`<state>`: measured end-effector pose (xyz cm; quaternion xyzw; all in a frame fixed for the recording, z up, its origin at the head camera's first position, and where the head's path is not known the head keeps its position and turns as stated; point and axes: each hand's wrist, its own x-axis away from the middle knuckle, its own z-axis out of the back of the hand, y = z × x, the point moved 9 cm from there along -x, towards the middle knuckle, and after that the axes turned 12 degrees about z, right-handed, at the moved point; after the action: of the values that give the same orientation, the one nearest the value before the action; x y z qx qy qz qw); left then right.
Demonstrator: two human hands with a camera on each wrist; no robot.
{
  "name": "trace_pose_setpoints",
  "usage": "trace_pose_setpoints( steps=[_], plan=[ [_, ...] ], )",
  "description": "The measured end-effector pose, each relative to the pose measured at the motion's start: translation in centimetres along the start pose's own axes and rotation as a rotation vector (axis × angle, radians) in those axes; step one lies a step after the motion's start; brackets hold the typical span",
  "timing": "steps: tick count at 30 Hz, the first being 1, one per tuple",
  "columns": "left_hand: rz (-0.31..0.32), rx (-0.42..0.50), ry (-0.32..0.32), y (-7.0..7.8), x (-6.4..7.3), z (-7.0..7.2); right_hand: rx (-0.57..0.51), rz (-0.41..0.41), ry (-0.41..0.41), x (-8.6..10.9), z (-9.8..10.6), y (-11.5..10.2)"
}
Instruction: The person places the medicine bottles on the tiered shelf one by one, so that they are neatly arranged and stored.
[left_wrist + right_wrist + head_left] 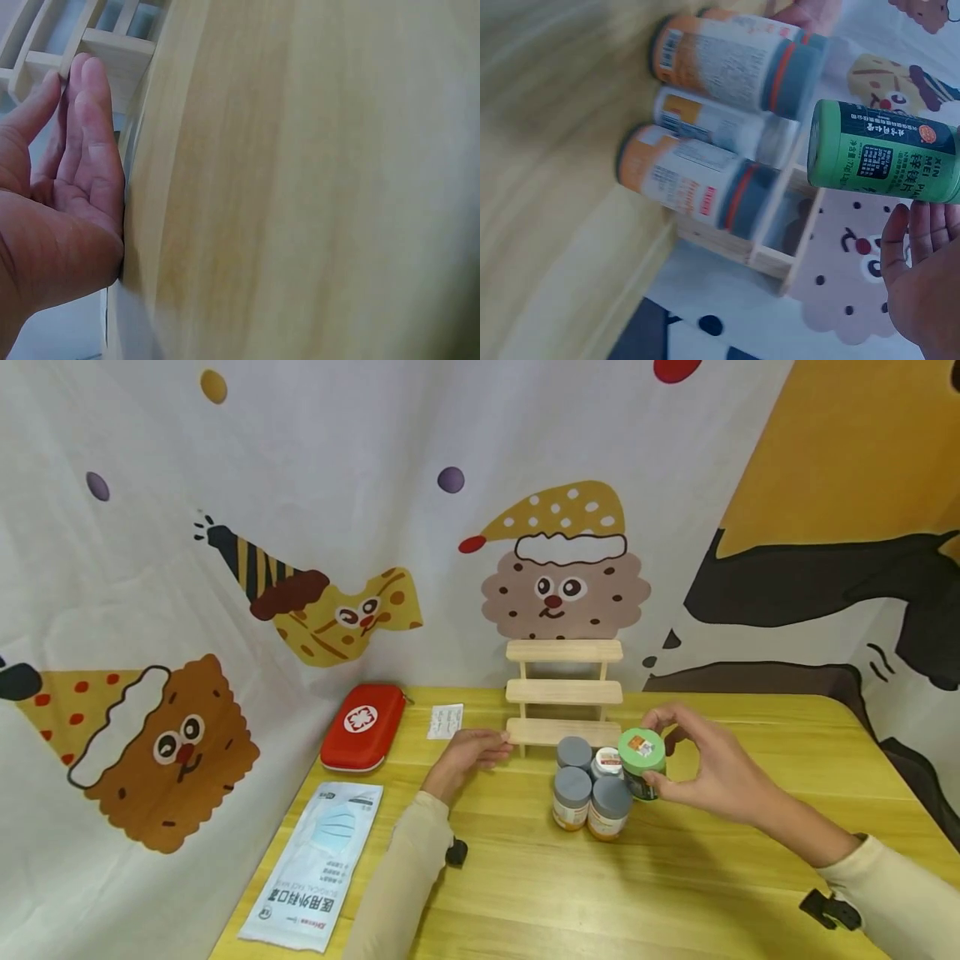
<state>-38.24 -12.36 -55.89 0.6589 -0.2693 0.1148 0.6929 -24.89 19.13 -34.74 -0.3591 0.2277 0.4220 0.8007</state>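
Note:
My right hand (720,772) holds a green pill bottle (641,752) by its side, thumb and fingers around it. In the right wrist view this green bottle (885,150) is raised off the table, with a dark label. Just left of it stand three grey-lidded bottles (573,787) and a smaller white-capped bottle (607,762), grouped upright before a three-step wooden rack (564,692). At the rack's left end, my left hand (468,756) pinches the lowest board between thumb and fingers; the left wrist view shows this hand (82,172) at the board's edge.
On the left of the wooden table (510,893) lie a red zip case (363,727) and a face mask packet (315,864). A small white paper (446,721) sits left of the rack. A printed cloth (360,443) hangs behind.

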Motion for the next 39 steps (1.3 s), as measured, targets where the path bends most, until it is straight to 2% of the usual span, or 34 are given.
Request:
trace_pose_setpoints(
  steps=[5,9,16,21,24,32,39],
  plan=[
    [-0.004,-0.005,0.005,0.0,0.1,0.0,-0.023,0.051,0.01,-2.2,0.4,0.1],
    [-0.001,-0.021,0.005,0.0,0.1,0.1,-0.036,0.074,0.05,-4.0,0.9,0.6],
    [-0.012,-0.042,0.014,0.1,0.0,-0.3,-0.058,0.03,0.105,-6.2,0.8,2.3],
    [-0.02,-0.024,0.009,0.1,-0.1,-0.3,-0.095,0.01,0.132,-7.9,-0.1,3.4],
    [-0.02,-0.015,0.017,0.1,0.0,0.0,-0.127,-0.013,0.159,-9.2,-0.8,4.2],
    [-0.019,-0.005,0.031,0.1,-0.3,0.5,-0.226,-0.161,0.21,-11.3,-2.2,7.0],
    [0.018,-0.01,-0.005,-0.1,-0.5,0.1,-0.248,-0.228,0.219,-11.6,-3.1,9.5]
  ],
)
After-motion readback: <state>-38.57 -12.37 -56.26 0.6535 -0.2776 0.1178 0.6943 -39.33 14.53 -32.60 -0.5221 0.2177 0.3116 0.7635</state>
